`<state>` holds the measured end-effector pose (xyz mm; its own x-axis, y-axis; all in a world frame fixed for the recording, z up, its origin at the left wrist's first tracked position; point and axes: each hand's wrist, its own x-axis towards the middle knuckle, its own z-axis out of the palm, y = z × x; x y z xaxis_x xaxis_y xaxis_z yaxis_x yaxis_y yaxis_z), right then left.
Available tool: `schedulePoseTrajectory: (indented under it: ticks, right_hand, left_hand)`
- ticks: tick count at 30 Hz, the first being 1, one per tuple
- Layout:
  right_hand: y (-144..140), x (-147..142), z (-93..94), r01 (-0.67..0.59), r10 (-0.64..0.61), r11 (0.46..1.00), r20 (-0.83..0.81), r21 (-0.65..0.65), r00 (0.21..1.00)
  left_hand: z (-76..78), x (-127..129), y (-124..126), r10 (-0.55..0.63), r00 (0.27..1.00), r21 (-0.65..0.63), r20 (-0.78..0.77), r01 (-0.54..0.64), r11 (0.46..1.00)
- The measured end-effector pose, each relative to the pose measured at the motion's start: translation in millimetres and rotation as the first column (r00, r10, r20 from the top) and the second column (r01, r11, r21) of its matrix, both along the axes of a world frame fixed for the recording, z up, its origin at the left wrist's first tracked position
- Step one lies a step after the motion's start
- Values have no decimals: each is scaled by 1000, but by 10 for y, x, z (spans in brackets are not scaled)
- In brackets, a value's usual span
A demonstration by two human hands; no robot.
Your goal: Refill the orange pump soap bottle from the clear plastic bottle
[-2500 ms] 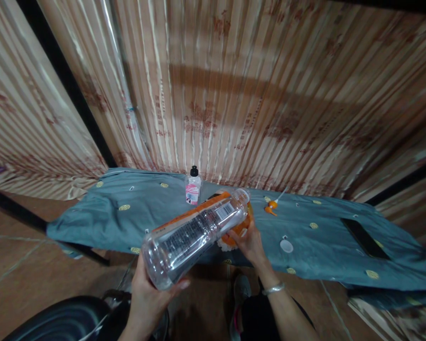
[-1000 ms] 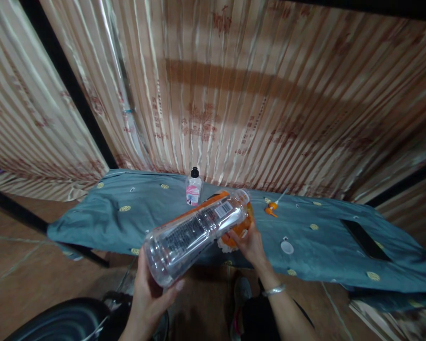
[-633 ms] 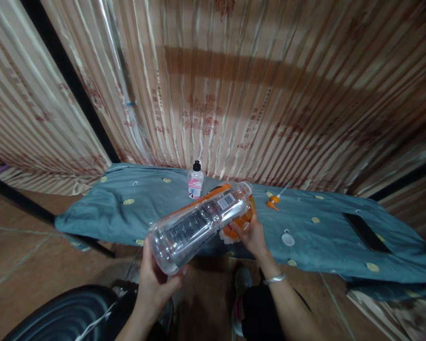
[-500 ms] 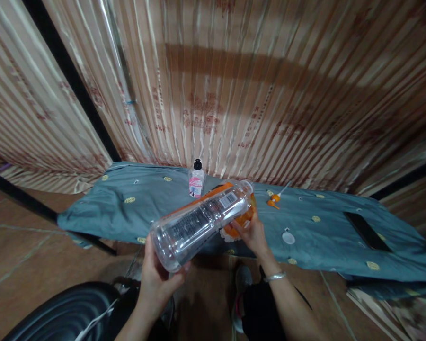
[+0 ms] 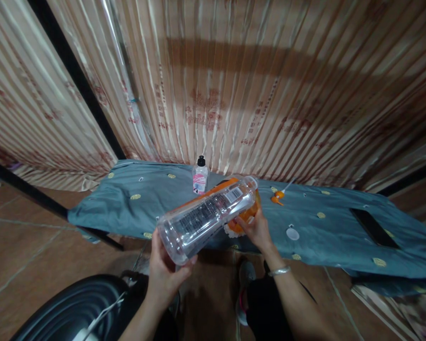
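A large clear plastic bottle (image 5: 206,218) lies tilted across the middle of the view, its neck up and to the right. My left hand (image 5: 166,265) is closed around its base end. Close to the bottle's neck, my right hand (image 5: 257,229) is closed on an orange container (image 5: 250,213), which is partly hidden behind the bottle. A white scalloped edge shows below the orange part. An orange pump head (image 5: 278,196) with a pale tube rests on the cloth to the right. Behind the bottle stands a small clear bottle (image 5: 200,177) with a black cap and pink label.
A blue-green patterned cloth (image 5: 128,208) covers the low bench or bed. On its right side lies a dark flat phone-like object (image 5: 373,228). A striped curtain (image 5: 213,94) hangs behind. Dark metal bars (image 5: 78,80) frame the left, and a black ridged stool (image 5: 74,308) stands below.
The whole scene has shifted slightly right in view as the camera moved. Both hands keep their hold, and the large bottle stays at nearly the same tilt.
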<state>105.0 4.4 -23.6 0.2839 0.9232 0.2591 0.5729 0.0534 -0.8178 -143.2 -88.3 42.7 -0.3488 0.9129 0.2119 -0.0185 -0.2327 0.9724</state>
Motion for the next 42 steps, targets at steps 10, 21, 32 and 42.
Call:
schedulePoseTrajectory:
  ticks: [10, 21, 32, 42]
  right_hand:
    - [7, 10, 1, -24, 24, 1000, 0, 17, 1000]
    - [7, -2, 24, -9, 9, 1000, -13, -26, 1000]
    - [10, 3, 16, -10, 10, 1000, 1, -5, 1000]
    - [0, -6, 35, -12, 12, 1000, -6, -16, 1000]
  left_hand:
    - [108, 56, -12, 3, 998, -17, 62, -2, 1000]
    - [117, 50, -29, -16, 999, -42, 52, 18, 999]
    - [126, 49, -31, -17, 998, -42, 52, 19, 999]
    - [121, 47, -28, -15, 999, -44, 40, 16, 999]
